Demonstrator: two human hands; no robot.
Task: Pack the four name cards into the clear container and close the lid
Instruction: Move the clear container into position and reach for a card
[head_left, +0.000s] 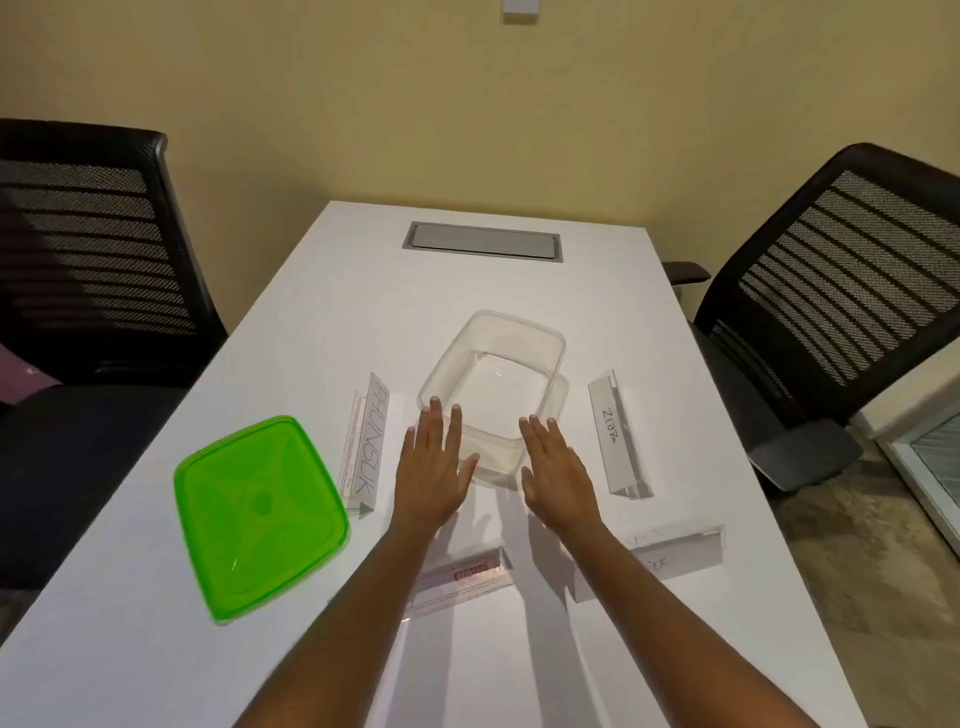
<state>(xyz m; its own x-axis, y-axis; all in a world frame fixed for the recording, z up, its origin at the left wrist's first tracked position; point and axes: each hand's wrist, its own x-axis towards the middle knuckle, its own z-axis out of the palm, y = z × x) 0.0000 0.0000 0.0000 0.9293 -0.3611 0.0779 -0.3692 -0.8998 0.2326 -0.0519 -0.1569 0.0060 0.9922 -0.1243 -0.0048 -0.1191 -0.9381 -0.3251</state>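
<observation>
The clear container (493, 395) stands with nothing inside it on the white worktop (337, 291), just beyond the left hand (434, 467) and right hand (558, 467), whose fingers (435, 415) are flat, close together and pinching nothing. The green lid (260, 514) lies off the container, to the left of the left hand, past the PHUNSUK card (366, 441); the ZEBRA card (615, 434) is to the right of the right hand, and two more cards (462, 577) (670, 558) lie nearer the person. Black mesh chairs (841, 270) stand at both sides, before a yellow wall (467, 104).

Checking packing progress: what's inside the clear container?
Nothing: the clear container looks empty, its bare bottom showing. Both hands cover its near edge; all four name cards lie outside.
</observation>
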